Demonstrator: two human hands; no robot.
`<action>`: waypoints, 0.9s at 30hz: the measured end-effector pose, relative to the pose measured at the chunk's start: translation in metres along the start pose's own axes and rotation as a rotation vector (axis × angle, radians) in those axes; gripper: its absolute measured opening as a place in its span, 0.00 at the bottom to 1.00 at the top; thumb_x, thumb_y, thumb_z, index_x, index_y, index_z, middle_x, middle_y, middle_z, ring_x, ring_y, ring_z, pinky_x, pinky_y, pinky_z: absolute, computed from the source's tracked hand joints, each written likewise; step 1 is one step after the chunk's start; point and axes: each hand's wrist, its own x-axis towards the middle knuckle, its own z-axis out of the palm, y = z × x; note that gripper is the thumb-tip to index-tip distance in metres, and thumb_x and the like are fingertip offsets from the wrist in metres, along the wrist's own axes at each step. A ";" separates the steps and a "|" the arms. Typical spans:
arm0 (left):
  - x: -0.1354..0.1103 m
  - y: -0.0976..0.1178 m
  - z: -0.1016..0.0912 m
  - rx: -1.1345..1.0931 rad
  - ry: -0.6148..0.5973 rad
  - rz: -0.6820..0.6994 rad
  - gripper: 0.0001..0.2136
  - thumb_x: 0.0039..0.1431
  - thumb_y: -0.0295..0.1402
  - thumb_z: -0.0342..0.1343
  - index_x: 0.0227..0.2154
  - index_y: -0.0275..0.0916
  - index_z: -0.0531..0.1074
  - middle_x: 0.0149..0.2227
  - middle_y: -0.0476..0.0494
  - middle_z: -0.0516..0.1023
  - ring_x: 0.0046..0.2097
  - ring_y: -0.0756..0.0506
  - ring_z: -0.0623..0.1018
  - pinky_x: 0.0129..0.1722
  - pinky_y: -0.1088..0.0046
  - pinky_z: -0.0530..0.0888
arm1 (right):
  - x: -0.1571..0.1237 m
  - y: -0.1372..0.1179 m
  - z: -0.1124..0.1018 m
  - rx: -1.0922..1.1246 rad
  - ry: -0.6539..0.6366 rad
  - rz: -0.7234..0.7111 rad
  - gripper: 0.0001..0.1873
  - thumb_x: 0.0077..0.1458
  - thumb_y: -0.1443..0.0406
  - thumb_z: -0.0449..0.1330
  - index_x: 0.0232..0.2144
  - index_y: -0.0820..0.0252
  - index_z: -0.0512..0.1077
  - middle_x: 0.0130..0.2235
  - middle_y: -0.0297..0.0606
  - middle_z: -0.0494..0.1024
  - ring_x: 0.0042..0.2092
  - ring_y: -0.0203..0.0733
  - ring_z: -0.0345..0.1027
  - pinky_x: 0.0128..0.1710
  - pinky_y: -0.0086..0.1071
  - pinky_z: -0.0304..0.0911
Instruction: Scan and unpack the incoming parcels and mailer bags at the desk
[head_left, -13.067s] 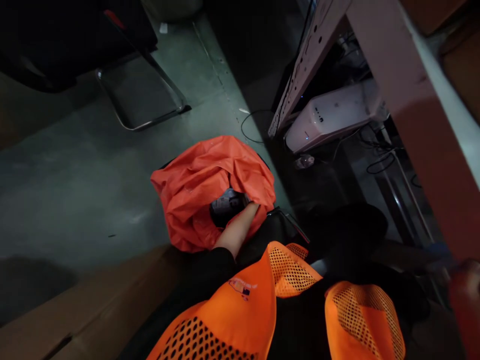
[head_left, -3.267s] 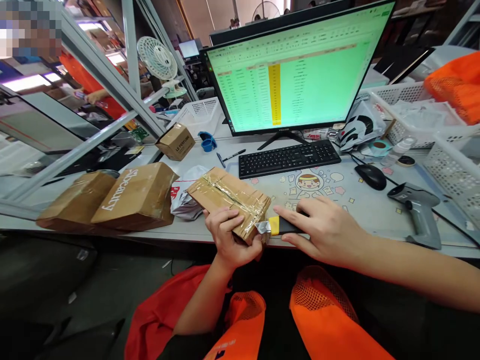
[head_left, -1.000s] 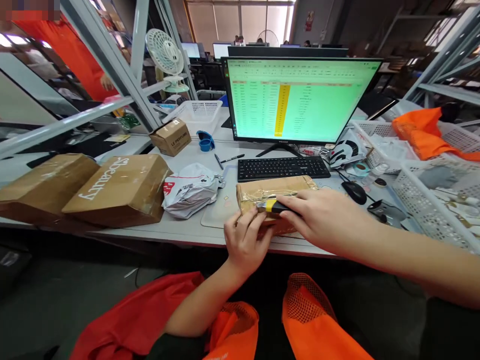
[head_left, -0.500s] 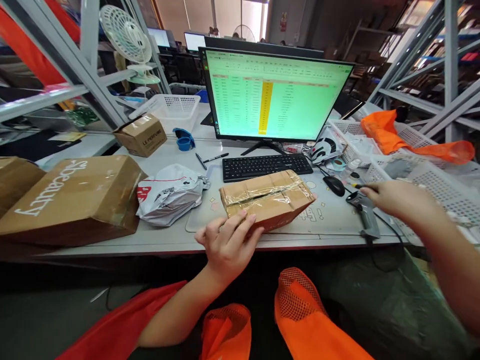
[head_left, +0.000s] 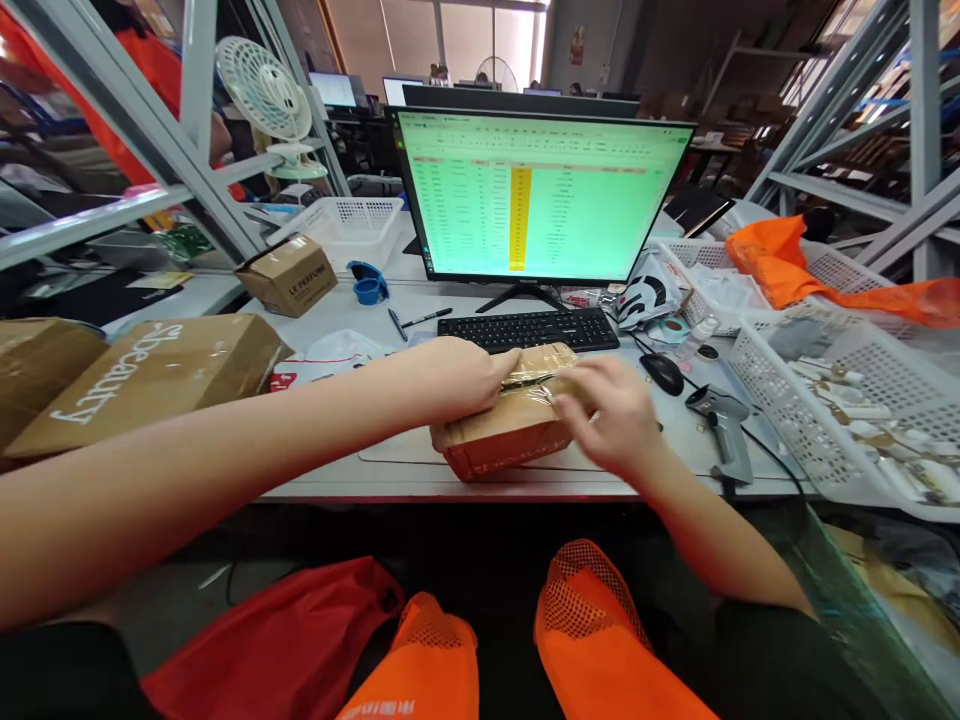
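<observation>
A tape-wrapped cardboard box (head_left: 495,445) lies at the front edge of the grey desk (head_left: 337,480), just before the keyboard. My left hand (head_left: 450,375) reaches across from the left and rests on the box's top, its fingers pressed together at the taped seam. My right hand (head_left: 607,415) is on the right half of the top, fingers curled toward the same seam, and is smeared by motion. No knife shows in either hand.
Behind the box are a black keyboard (head_left: 529,328), a lit green monitor (head_left: 536,195) and a mouse (head_left: 661,373). A barcode scanner (head_left: 724,425) and white baskets (head_left: 840,410) sit right. Brown cartons (head_left: 150,375) sit left. A red bag (head_left: 285,640) lies under the desk.
My right hand came back from beside the scanner onto the box. My left hand moved from the box's near edge up onto its top. The box sits slightly nearer the desk edge.
</observation>
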 end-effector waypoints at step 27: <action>0.004 -0.039 -0.004 -0.397 -0.032 0.032 0.22 0.69 0.34 0.42 0.60 0.40 0.74 0.48 0.37 0.83 0.41 0.42 0.80 0.46 0.67 0.74 | 0.079 -0.011 0.003 0.071 -0.475 -0.409 0.25 0.63 0.42 0.59 0.36 0.58 0.69 0.39 0.42 0.71 0.46 0.52 0.61 0.51 0.46 0.57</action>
